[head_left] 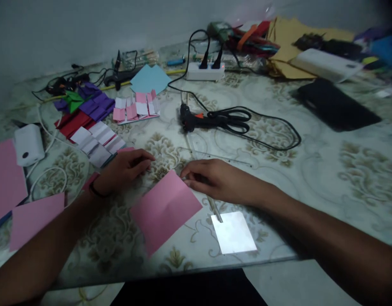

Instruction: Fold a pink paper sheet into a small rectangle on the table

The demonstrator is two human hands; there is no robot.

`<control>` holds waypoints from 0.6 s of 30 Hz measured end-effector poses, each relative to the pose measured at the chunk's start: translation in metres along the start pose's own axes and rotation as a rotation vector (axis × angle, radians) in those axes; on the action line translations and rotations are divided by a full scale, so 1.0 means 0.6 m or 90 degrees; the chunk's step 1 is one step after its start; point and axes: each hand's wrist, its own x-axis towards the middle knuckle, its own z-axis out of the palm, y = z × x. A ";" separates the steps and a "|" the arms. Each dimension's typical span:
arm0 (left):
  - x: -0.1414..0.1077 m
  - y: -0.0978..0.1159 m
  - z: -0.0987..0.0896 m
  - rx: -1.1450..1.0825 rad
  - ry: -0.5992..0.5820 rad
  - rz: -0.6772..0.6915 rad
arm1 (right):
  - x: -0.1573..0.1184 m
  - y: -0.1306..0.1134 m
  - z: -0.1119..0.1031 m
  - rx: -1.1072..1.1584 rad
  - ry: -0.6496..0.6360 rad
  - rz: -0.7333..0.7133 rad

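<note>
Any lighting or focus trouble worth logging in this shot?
Head view: dim overall, darkening toward the top right corner. Head view: the white square glares, its surface nearly washed out. Head view: the blue item at far right is smeared, the black slab soft-edged.

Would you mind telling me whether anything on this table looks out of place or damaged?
I see nothing spilled or clearly damaged. The untidiest spot is the black cord, sprawling in a loose loop by the scissors, where it might snag.
</note>
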 end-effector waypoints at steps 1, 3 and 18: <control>0.000 0.000 0.000 0.003 0.001 0.002 | 0.000 0.001 0.001 -0.001 0.002 -0.002; 0.000 0.001 0.000 0.010 0.003 0.004 | 0.000 0.003 0.002 -0.003 0.007 -0.008; -0.002 0.004 0.004 0.019 0.022 0.011 | 0.002 -0.001 0.004 -0.008 0.011 -0.012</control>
